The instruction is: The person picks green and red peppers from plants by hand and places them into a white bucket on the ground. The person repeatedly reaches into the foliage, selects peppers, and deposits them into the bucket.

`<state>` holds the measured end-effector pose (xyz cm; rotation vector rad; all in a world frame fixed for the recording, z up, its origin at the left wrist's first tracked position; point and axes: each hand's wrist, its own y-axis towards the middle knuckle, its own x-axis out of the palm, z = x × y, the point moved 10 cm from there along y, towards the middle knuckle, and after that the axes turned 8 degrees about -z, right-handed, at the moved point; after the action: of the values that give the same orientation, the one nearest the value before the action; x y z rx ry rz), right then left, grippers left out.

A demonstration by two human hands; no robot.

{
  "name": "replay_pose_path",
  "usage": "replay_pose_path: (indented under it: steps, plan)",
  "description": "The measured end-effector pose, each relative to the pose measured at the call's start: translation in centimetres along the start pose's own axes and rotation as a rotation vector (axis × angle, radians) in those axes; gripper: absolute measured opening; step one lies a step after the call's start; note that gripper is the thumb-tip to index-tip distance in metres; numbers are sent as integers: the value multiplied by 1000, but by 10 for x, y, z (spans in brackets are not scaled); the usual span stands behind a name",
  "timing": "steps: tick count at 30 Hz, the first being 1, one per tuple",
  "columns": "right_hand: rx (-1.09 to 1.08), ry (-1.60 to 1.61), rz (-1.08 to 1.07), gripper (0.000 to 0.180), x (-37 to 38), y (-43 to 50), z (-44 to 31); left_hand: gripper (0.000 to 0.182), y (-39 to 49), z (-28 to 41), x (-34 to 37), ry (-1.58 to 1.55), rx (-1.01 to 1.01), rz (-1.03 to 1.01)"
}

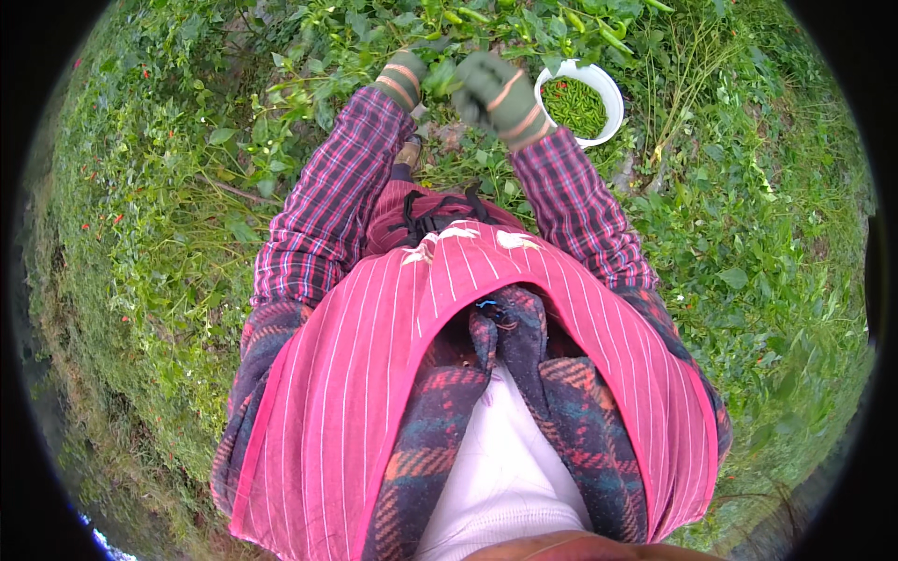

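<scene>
Both hands wear dark green knit gloves with orange stripes. My left hand (405,73) reaches in among the leaves of a chili pepper plant (358,42) near the top; foliage hides its fingers. Close to it on the right, my right hand (494,95) is bent over with its fingers curled, blurred, beside green leaves; whether it holds anything cannot be seen. Just right of that hand stands a white plastic bucket (615,105) with many green chili peppers (575,109) and a few red ones inside. Green chilies (614,40) hang on the plant above the bucket.
Low, dense chili plants (736,231) surround me, with scattered red chilies (118,219) at the left. My shoe (407,154) shows on the ground below my left hand. A bare-looking branching stem (673,112) rises right of the bucket. A pink striped apron (351,393) covers my front.
</scene>
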<state>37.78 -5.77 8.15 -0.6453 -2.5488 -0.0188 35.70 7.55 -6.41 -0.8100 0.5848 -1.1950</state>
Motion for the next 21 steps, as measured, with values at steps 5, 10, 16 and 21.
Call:
replay_pose_path:
  steps: [5,10,16,21]
  plan:
    - [-138,186,364,19,-75,22,-7,34,-14,14,10,112,52,37]
    - [-134,-274,538,31,-129,32,-2,34,-12,13,2,153,68,56]
    - [-50,-381,373,31,-102,67,21,35,-20,14,5,208,111,68]
    - [251,-643,824,16,-130,46,30,36,-34,18,8,287,160,109]
